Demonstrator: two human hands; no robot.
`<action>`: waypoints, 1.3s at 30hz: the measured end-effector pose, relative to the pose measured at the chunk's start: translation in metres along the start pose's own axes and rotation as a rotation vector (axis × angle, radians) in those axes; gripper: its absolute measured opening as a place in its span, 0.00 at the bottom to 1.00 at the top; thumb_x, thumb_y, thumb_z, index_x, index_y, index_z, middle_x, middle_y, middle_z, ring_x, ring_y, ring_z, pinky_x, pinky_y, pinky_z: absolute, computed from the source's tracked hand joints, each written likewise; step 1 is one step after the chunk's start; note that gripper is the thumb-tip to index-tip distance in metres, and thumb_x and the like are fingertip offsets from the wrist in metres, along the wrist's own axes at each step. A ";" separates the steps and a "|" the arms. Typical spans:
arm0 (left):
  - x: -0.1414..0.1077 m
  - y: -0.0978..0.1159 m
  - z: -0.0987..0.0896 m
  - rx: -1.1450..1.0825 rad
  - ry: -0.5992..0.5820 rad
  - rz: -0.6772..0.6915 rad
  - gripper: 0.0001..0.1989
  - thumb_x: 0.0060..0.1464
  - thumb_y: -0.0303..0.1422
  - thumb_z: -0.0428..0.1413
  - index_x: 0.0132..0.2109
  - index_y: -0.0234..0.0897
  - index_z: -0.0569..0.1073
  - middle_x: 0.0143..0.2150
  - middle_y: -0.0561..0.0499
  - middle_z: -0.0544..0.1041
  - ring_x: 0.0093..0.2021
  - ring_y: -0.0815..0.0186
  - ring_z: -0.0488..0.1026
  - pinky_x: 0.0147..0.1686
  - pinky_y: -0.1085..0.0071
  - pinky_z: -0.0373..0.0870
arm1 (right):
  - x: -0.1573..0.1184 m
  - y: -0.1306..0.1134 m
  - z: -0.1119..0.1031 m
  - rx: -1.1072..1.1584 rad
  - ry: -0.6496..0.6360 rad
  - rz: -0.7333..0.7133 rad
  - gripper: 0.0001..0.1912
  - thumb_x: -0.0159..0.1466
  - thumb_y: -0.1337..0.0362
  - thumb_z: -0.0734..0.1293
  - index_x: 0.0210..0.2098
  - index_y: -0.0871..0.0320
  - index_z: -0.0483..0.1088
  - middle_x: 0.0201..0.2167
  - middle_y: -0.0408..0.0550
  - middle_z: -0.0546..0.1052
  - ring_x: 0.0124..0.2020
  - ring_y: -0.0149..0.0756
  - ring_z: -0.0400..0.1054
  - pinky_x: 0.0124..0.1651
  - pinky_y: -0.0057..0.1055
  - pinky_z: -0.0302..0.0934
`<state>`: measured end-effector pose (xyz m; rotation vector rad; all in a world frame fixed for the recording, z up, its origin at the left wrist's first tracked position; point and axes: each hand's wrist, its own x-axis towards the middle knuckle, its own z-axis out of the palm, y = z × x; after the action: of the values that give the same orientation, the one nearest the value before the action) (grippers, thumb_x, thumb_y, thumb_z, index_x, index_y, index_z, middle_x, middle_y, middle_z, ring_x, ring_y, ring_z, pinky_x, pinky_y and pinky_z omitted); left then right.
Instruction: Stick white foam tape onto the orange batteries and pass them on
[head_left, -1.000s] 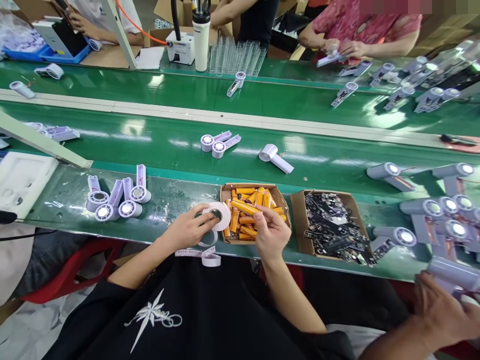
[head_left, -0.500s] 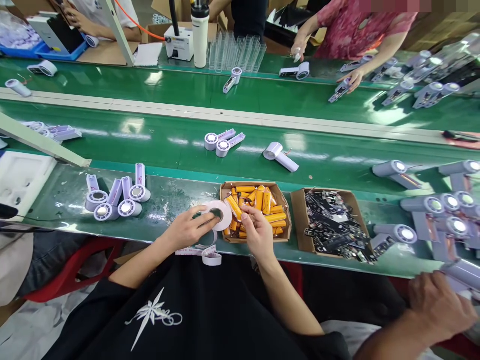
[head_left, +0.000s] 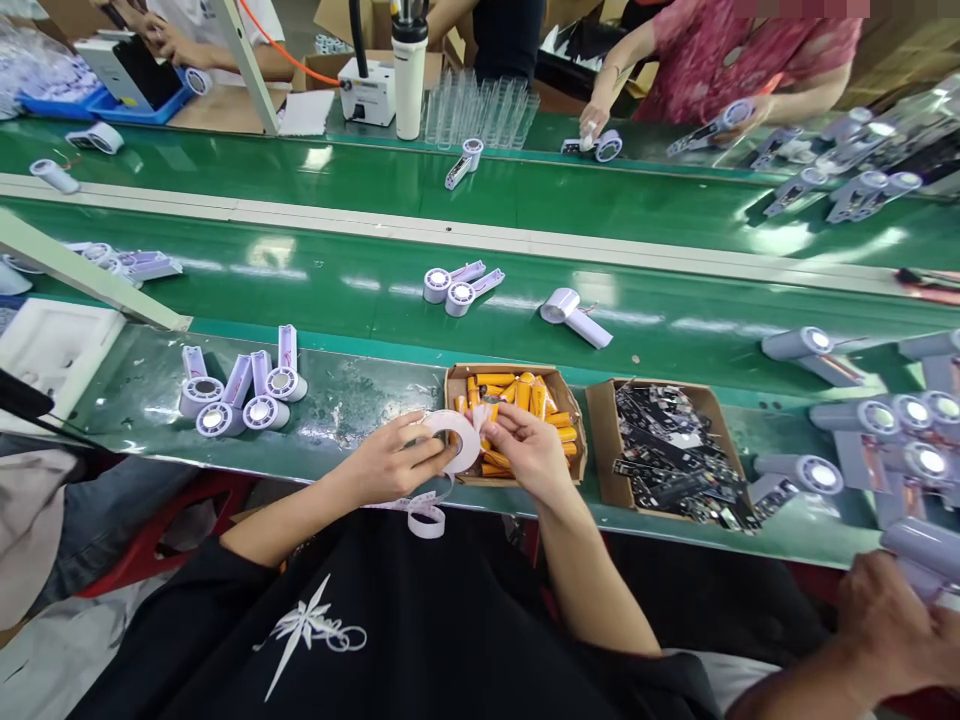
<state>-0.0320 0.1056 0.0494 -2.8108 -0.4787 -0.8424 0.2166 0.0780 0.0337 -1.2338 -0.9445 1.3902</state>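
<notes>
My left hand (head_left: 401, 458) holds a roll of white tape (head_left: 466, 455), fingers through and around its ring, at the left side of a cardboard box (head_left: 583, 465) of orange batteries (head_left: 538, 398). A loose strip of tape (head_left: 426, 520) curls below the roll, against the black shirt. My right hand (head_left: 529, 448) is closed in a pinch over the same box, just right of the roll. A whitish piece, which looks like tape, shows at its fingertips. Whether a battery is also in the pinch cannot be made out.
A box of black circuit boards (head_left: 611, 450) stands right of the batteries. Lilac fan housings (head_left: 266, 411) lie at the left, on the green belt (head_left: 337, 305) and at the far right. A co-worker's hand (head_left: 885, 620) holds one at lower right; other people work across the belt.
My left hand has brought the roll slightly right and down. My right hand has shifted slightly right, and a whitish piece now shows at its fingertips. Across the belt, a person has lifted a housing.
</notes>
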 end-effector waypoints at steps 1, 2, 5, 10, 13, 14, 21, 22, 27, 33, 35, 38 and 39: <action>0.000 0.003 0.003 0.005 0.038 -0.047 0.17 0.66 0.31 0.63 0.60 0.33 0.76 0.44 0.48 0.82 0.49 0.61 0.73 0.67 0.55 0.75 | -0.001 0.005 0.011 0.117 0.105 -0.040 0.24 0.58 0.46 0.81 0.46 0.54 0.79 0.42 0.50 0.86 0.45 0.45 0.82 0.52 0.41 0.78; 0.000 0.005 0.006 0.009 0.065 -0.097 0.19 0.66 0.33 0.63 0.61 0.33 0.76 0.44 0.48 0.82 0.50 0.61 0.72 0.67 0.55 0.74 | -0.002 0.010 0.023 0.228 0.209 -0.085 0.24 0.58 0.47 0.81 0.46 0.53 0.78 0.44 0.50 0.86 0.47 0.45 0.82 0.55 0.42 0.77; 0.000 0.009 0.014 0.006 0.106 -0.237 0.21 0.66 0.36 0.63 0.63 0.37 0.75 0.42 0.48 0.81 0.52 0.59 0.72 0.66 0.53 0.74 | -0.008 0.023 0.057 0.426 0.431 -0.171 0.23 0.59 0.48 0.81 0.47 0.51 0.75 0.50 0.51 0.85 0.52 0.44 0.82 0.59 0.44 0.76; -0.006 0.029 0.008 -0.207 0.096 -0.281 0.17 0.67 0.41 0.63 0.58 0.39 0.78 0.39 0.47 0.81 0.50 0.57 0.74 0.61 0.52 0.76 | -0.005 0.004 0.031 0.329 0.397 -0.209 0.21 0.57 0.48 0.82 0.41 0.53 0.77 0.49 0.52 0.85 0.47 0.43 0.83 0.46 0.37 0.81; -0.030 0.035 -0.003 -0.412 -0.014 -0.185 0.14 0.67 0.40 0.62 0.54 0.39 0.81 0.40 0.48 0.82 0.48 0.59 0.75 0.61 0.55 0.77 | 0.006 -0.025 -0.036 0.354 0.578 -0.455 0.20 0.59 0.48 0.80 0.45 0.48 0.77 0.54 0.43 0.83 0.51 0.33 0.80 0.51 0.28 0.78; -0.042 0.031 -0.006 -0.420 -0.071 -0.210 0.12 0.67 0.38 0.61 0.53 0.39 0.81 0.40 0.47 0.83 0.48 0.59 0.76 0.60 0.55 0.78 | 0.008 -0.031 -0.058 0.356 0.656 -0.545 0.20 0.59 0.49 0.80 0.46 0.48 0.78 0.54 0.43 0.83 0.50 0.32 0.80 0.51 0.27 0.77; -0.073 -0.056 0.004 -0.360 -0.030 -0.572 0.11 0.68 0.34 0.57 0.51 0.38 0.82 0.46 0.44 0.86 0.55 0.54 0.76 0.54 0.55 0.79 | 0.002 0.003 -0.081 0.263 0.559 -0.274 0.33 0.55 0.54 0.83 0.55 0.49 0.69 0.45 0.49 0.86 0.41 0.43 0.84 0.44 0.40 0.80; -0.055 -0.067 0.012 -0.365 0.007 -0.565 0.11 0.69 0.34 0.56 0.51 0.38 0.82 0.46 0.44 0.86 0.55 0.55 0.76 0.55 0.56 0.78 | 0.003 0.010 -0.073 0.251 0.567 -0.285 0.32 0.56 0.53 0.83 0.54 0.49 0.68 0.44 0.49 0.86 0.41 0.45 0.84 0.45 0.43 0.80; 0.094 -0.126 0.088 -0.206 -0.187 -0.542 0.17 0.71 0.38 0.53 0.58 0.36 0.80 0.55 0.42 0.83 0.56 0.55 0.75 0.61 0.55 0.72 | 0.007 0.019 -0.055 0.198 0.616 -0.364 0.33 0.56 0.53 0.82 0.48 0.48 0.58 0.41 0.48 0.86 0.45 0.48 0.84 0.49 0.47 0.79; 0.204 -0.175 0.179 0.012 -0.521 -0.479 0.20 0.62 0.37 0.62 0.58 0.34 0.80 0.63 0.35 0.78 0.67 0.43 0.66 0.74 0.40 0.46 | 0.003 0.018 -0.065 0.185 0.500 -0.253 0.35 0.56 0.51 0.82 0.47 0.48 0.56 0.38 0.48 0.86 0.45 0.49 0.84 0.45 0.43 0.79; 0.207 -0.182 0.192 -0.003 -0.593 -0.435 0.14 0.58 0.32 0.63 0.50 0.35 0.82 0.52 0.36 0.83 0.63 0.44 0.71 0.72 0.41 0.49 | 0.002 0.018 -0.066 0.193 0.514 -0.261 0.34 0.56 0.50 0.81 0.48 0.49 0.56 0.38 0.48 0.86 0.45 0.49 0.84 0.45 0.43 0.79; 0.197 -0.188 0.199 -0.048 -0.675 -0.342 0.10 0.51 0.26 0.63 0.43 0.36 0.84 0.45 0.39 0.84 0.58 0.47 0.75 0.69 0.48 0.58 | 0.004 0.018 -0.064 0.188 0.524 -0.256 0.35 0.56 0.49 0.81 0.52 0.50 0.60 0.39 0.50 0.86 0.44 0.49 0.84 0.45 0.45 0.80; 0.192 -0.190 0.199 -0.068 -0.689 -0.307 0.11 0.50 0.25 0.62 0.42 0.36 0.84 0.45 0.39 0.84 0.58 0.49 0.75 0.68 0.52 0.60 | 0.005 0.018 -0.063 0.178 0.514 -0.246 0.36 0.56 0.49 0.81 0.54 0.51 0.62 0.39 0.51 0.87 0.44 0.49 0.84 0.46 0.45 0.80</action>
<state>0.1533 0.3816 0.0053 -3.0790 -1.0025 0.1189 0.2751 0.0754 0.0045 -1.2112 -0.5752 0.8798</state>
